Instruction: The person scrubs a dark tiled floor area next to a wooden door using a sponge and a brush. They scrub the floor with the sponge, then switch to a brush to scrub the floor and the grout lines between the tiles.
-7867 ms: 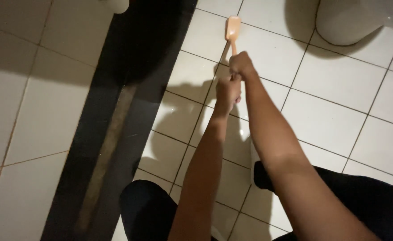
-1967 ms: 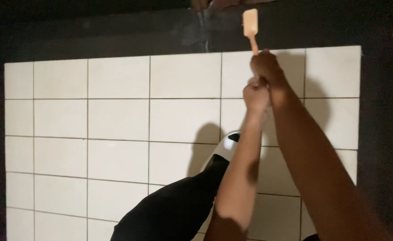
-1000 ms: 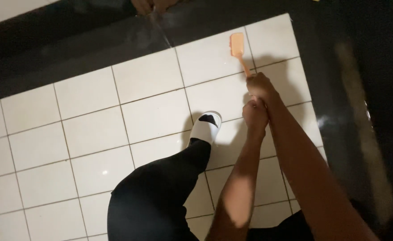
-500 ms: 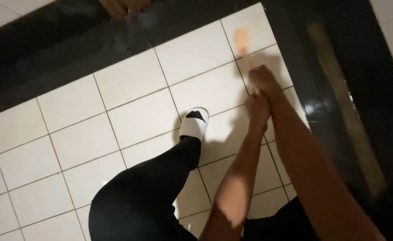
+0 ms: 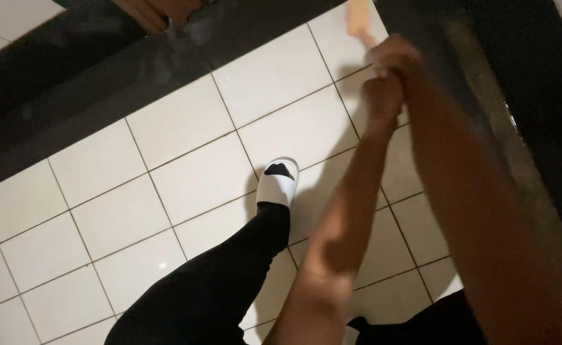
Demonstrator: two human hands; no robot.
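Observation:
Both of my hands grip one long handle that ends in a peach-coloured brush head (image 5: 359, 19) near the top edge of the white tiled floor (image 5: 185, 166). My right hand (image 5: 397, 56) is the farther one, closed on the handle just below the head. My left hand (image 5: 380, 97) is closed on the handle right behind it. The handle itself is mostly hidden by my hands and arms. My left leg in black trousers ends in a white slipper (image 5: 279, 182) on the tiles.
A dark glossy border strip (image 5: 89, 83) runs along the top left of the tiles, and another dark strip (image 5: 517, 128) runs down the right side. Another person's foot (image 5: 156, 9) shows at the top edge.
The view has swung and come closer. My hands and the brush head have shifted up toward the top right corner of the tiled patch, and my slippered foot sits more central.

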